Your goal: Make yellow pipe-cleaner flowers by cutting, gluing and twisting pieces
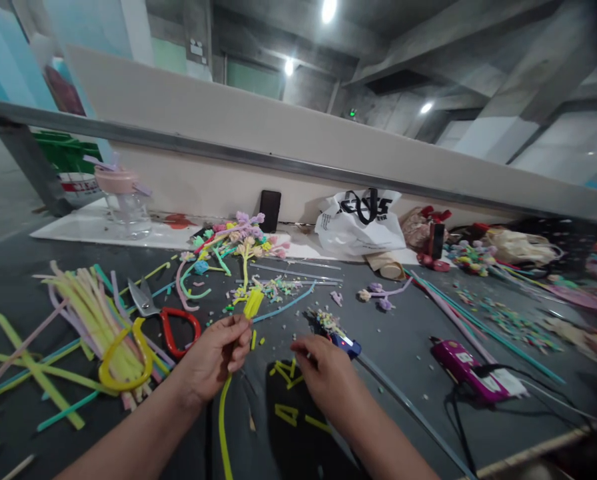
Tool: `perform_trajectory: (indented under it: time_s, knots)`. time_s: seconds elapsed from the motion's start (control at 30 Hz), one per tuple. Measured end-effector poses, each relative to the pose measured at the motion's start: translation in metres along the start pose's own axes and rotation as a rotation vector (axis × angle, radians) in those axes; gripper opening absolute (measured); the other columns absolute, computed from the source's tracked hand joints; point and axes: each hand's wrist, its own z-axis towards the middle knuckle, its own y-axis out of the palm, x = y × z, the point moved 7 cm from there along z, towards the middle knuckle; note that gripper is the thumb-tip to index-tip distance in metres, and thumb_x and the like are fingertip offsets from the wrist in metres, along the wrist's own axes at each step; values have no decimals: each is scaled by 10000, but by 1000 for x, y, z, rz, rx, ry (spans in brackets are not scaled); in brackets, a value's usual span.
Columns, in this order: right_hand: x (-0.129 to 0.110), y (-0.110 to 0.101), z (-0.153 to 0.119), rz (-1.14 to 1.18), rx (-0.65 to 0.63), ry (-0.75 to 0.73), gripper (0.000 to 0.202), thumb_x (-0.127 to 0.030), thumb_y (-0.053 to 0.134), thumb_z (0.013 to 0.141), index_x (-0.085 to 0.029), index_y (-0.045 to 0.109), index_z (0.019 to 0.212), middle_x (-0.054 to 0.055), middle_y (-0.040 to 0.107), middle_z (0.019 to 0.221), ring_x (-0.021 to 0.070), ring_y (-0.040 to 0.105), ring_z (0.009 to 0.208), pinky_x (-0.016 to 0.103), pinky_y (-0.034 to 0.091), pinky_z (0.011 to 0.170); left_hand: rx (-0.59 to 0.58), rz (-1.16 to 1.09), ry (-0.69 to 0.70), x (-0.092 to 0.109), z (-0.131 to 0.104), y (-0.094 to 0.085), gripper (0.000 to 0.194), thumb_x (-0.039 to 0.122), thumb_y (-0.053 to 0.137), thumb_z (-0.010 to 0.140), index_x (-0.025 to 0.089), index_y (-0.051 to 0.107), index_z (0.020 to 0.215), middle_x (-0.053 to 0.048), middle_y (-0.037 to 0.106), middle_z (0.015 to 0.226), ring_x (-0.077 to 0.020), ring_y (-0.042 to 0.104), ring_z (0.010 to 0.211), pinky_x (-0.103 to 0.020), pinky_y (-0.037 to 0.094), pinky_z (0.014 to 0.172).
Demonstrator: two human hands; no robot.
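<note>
Operating remotely, I pinch a yellow strip bundle (253,304) with the left hand (226,343) at frame centre. The right hand (323,368) curls beside loose yellow strips (317,423), lower centre; its grasp I cannot tell. Step: apparently gathering; next move calls for steady left pinch.

On the dark bench (408,327), red-and-yellow-handled metal scissors (151,311) overlap a long pastel strip bundle (96,300), left of the left hand (216,350), with a boxy purple device (458,365) right, a white plastic bag (346,239) far.
</note>
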Motion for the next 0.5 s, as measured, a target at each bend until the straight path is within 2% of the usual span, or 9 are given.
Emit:
perform_trajectory:
  time_s: [0.13, 0.23, 0.37, 0.5]
  knots:
    - [3, 11, -10, -101, -100, 14, 274, -16, 443, 748, -195, 633, 831, 46, 628, 862, 149, 590, 818, 237, 429, 741, -20, 2, -40, -5, -1, 3, 169, 188, 602, 714, 146, 447, 662, 55, 433, 561, -8, 325, 374, -108, 217, 289]
    - [-9, 14, -10, -132, -124, -20, 304, 3, 431, 742, -200, 621, 867, 50, 608, 890, 141, 592, 828, 210, 429, 726, -28, -3, -60, -7, -1, 5, 183, 199, 602, 716, 148, 438, 655, 56, 426, 555, -6, 316, 371, -107, 209, 288]
    - [-35, 21, 11, -190, -72, -23, 234, -62, 411, 794, -190, 596, 857, 56, 608, 860, 163, 602, 800, 237, 435, 687, -25, -26, -47, -7, 0, 3, 164, 193, 607, 713, 148, 451, 686, 61, 423, 551, -6, 322, 373, -99, 215, 289]
    - [-53, 45, 39, -269, -135, 12, 194, -112, 454, 779, -156, 584, 915, 100, 625, 892, 186, 624, 734, 252, 432, 596, -63, -31, -25, -4, 2, 1, 180, 203, 615, 713, 145, 451, 667, 61, 422, 548, -3, 322, 367, -96, 220, 285]
